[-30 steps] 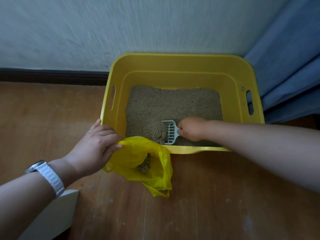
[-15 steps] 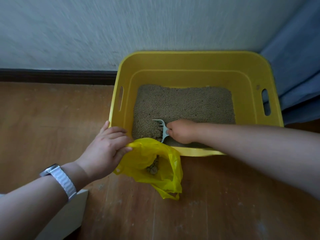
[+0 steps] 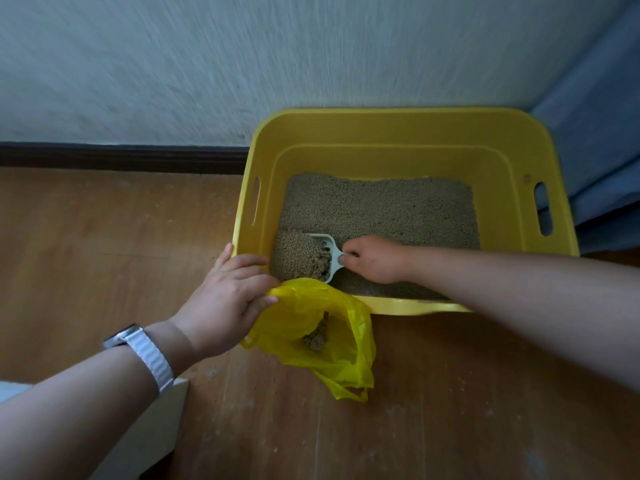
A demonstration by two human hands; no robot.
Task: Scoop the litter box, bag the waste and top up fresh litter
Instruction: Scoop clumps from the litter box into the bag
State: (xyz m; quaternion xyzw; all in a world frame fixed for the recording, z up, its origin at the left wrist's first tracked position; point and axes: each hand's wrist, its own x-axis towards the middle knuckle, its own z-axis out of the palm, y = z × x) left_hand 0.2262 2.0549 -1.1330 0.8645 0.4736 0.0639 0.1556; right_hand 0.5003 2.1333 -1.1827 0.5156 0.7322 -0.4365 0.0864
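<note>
Pointing left, the scoop (image 3: 331, 248) lies side-to-side, gripped by the right hand (image 3: 373, 260).

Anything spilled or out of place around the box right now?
Nothing serious. The scoop, heaped with litter, is inside the litter box; the left hand holds the yellow bag open beside it. A few pale specks dot the floor near the bag.

Soft, even, rather cool light leaves only faint shadows on the floor (image 3: 104, 237), while motion blur streaks the wall (image 3: 173, 64) and the wide lens bows the baseboard (image 3: 121, 155) and stretches the picture's edges.
</note>
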